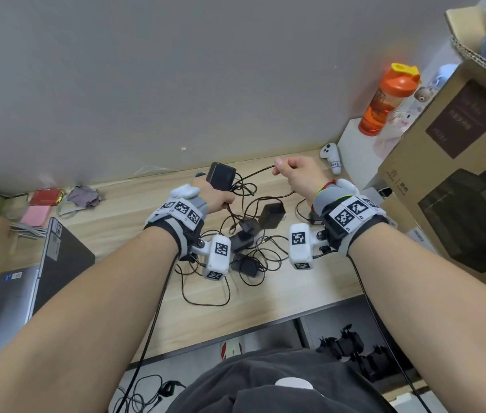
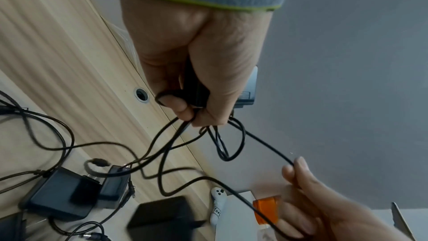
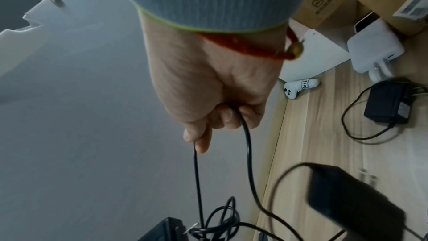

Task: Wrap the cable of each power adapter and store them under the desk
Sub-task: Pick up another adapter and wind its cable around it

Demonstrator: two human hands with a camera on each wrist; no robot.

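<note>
My left hand (image 1: 216, 201) grips a black power adapter (image 1: 220, 175), raised above the wooden desk (image 1: 134, 216), with loops of its black cable (image 1: 258, 172) gathered in the same fist. In the left wrist view, the left hand (image 2: 197, 83) has cable loops (image 2: 229, 142) hanging below it. To the right, my right hand (image 1: 287, 171) pinches that cable, which runs fairly straight between the hands. The right wrist view has the cable (image 3: 247, 146) running out of the right hand (image 3: 222, 114). Several more black adapters (image 1: 249, 236) lie tangled on the desk below.
A laptop (image 1: 63, 257) lies at the left. Cardboard boxes (image 1: 459, 174) fill the right side, with an orange bottle (image 1: 384, 99) and a white controller (image 1: 332, 158) near the wall. A white charger (image 3: 375, 50) sits by the boxes. Black gear (image 1: 352, 347) lies under the desk.
</note>
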